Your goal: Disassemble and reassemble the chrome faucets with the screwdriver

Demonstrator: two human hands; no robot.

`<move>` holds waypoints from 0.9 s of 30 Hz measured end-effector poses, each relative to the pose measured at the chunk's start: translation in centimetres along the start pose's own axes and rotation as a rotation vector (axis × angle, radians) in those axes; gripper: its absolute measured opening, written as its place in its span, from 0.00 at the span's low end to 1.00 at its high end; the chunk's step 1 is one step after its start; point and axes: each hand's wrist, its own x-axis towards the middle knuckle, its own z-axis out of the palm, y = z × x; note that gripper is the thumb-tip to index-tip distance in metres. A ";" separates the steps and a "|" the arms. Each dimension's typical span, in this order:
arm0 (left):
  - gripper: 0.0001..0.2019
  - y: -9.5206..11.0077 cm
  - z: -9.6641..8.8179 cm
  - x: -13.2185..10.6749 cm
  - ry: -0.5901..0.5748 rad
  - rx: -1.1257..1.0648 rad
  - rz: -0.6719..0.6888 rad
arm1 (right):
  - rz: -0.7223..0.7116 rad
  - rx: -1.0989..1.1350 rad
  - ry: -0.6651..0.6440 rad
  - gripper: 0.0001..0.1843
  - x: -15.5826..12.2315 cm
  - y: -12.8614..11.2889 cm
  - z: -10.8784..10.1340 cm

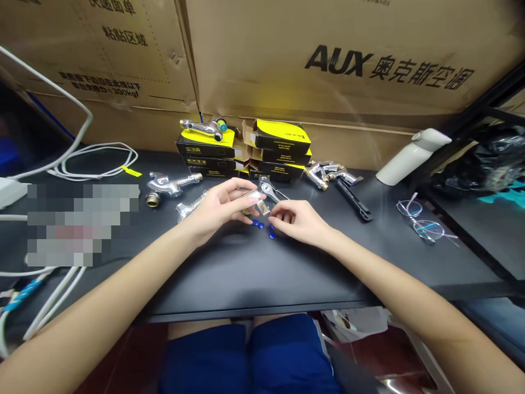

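Observation:
My left hand [219, 208] pinches a small chrome faucet handle [263, 207] between thumb and fingers, its squarish end pointing right. Close beside that end is my right hand [297, 220], fingers curled and thumb against the index finger; whatever it holds, if anything, is hidden. Several small blue caps [261, 225] lie on the table below and between the hands. Just behind them rests a wrench [268, 189]. A chrome faucet body [189, 208] is partly covered by my left hand, and another faucet [169, 186] lies farther left.
Black-and-yellow boxes [283, 134] are stacked at the back, a faucet [205, 129] on top. On the right are more chrome faucets [328, 172], a black bar-shaped object [353, 200], a white bottle [412, 156] and glasses [426, 227]. White cables [98, 158] lie left; large cartons [262, 65] stand behind.

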 end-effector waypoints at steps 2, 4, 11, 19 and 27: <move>0.18 0.2 0.0 -0.1 0.016 -0.018 0.013 | -0.026 -0.015 -0.113 0.09 0.0 0.0 -0.3; 0.18 0.3 0.0 -0.1 0.023 -0.023 0.017 | -0.092 -0.019 -0.183 0.12 -0.1 -0.1 -0.6; 0.18 0.2 0.1 -0.1 0.001 -0.004 0.011 | -0.091 0.068 -0.311 0.07 0.1 0.0 -1.6; 0.19 -0.3 0.0 -0.1 -0.146 0.122 0.007 | 0.092 0.324 -0.358 0.07 0.2 0.0 -1.2; 0.19 -0.6 0.0 -0.1 -0.203 0.262 0.065 | 0.303 0.780 -0.018 0.16 0.7 -0.3 -0.2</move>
